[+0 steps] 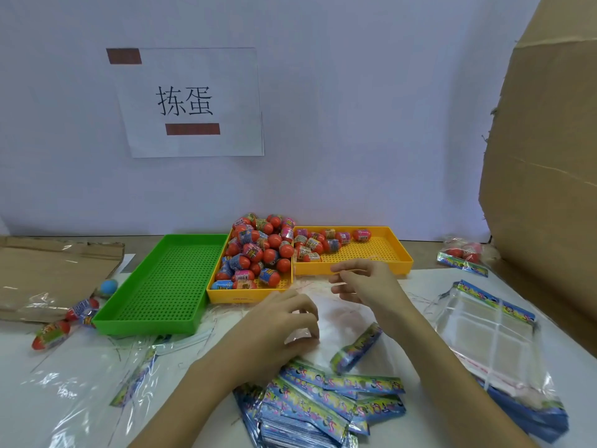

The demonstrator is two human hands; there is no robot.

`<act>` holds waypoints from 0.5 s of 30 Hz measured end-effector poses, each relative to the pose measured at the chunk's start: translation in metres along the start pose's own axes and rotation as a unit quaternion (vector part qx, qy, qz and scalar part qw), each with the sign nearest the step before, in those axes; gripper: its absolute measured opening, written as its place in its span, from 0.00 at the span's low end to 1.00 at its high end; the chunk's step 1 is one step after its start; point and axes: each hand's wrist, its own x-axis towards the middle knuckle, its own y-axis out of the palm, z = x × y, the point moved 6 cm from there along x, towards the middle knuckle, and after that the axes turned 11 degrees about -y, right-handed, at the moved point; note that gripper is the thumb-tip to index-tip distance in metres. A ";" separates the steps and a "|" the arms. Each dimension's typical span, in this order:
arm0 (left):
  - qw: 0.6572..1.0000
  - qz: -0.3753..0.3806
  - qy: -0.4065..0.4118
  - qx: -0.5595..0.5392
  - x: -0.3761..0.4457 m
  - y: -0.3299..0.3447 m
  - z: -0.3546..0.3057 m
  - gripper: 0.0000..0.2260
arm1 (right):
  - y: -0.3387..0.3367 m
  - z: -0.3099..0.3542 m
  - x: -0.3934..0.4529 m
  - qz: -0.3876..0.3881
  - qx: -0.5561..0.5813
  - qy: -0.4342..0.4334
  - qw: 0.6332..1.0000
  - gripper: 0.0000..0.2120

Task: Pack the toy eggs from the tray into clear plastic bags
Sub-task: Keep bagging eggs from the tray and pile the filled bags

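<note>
Bag: clear plastic bag (336, 331) lies flat near the trays, its printed header (357, 347) slanting near-left to far-right.
Left hand (277, 321): fingers curled, pinching the bag's edge.
Right hand (365, 282): loosely spread above the bag, holding nothing.
Trays: two yellow trays (400, 253) with toy eggs (258, 250); one green tray (145, 321) on the left.

- We see a pale wall (355, 108) bearing a taped paper sign (193, 101).
- Brown cardboard (546, 156) leans at the right.
- A white table (97, 383) lies below.

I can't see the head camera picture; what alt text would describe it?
Two hands, left and right, handle a clear plastic bag on a white table. Behind them, two yellow trays hold toy eggs, beside an empty green tray.
</note>
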 end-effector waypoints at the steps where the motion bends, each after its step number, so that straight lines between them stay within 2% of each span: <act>1: 1.000 -0.008 -0.002 -0.006 0.000 0.000 0.000 0.08 | 0.000 0.000 0.000 0.005 0.002 -0.005 1.000 0.12; 4: 0.991 -0.073 -0.063 -0.091 -0.001 -0.009 0.003 0.08 | 0.004 0.007 0.000 0.037 0.005 -0.029 0.999 0.11; 7: 0.961 -0.188 -0.128 -0.154 -0.003 -0.023 0.011 0.06 | 0.017 0.019 -0.002 0.145 0.033 -0.020 0.989 0.29; 9: 0.938 -0.263 -0.153 -0.167 -0.006 -0.032 0.018 0.05 | 0.027 0.026 -0.007 0.236 0.054 -0.032 0.970 0.33; 11: 0.915 -0.294 -0.178 -0.211 -0.007 -0.037 0.026 0.05 | 0.032 0.032 -0.013 0.274 0.018 -0.111 0.955 0.22; 12: 0.905 -0.298 -0.189 -0.239 -0.008 -0.039 0.028 0.05 | 0.032 0.034 -0.015 0.259 -0.003 -0.145 0.955 0.15; 14: 0.885 -0.304 -0.210 -0.281 -0.009 -0.043 0.032 0.07 | 0.026 0.036 -0.013 0.184 0.008 -0.169 0.968 0.07; 15: 0.876 -0.302 -0.228 -0.300 -0.010 -0.045 0.035 0.09 | 0.021 0.037 -0.011 0.143 0.030 -0.172 0.974 0.07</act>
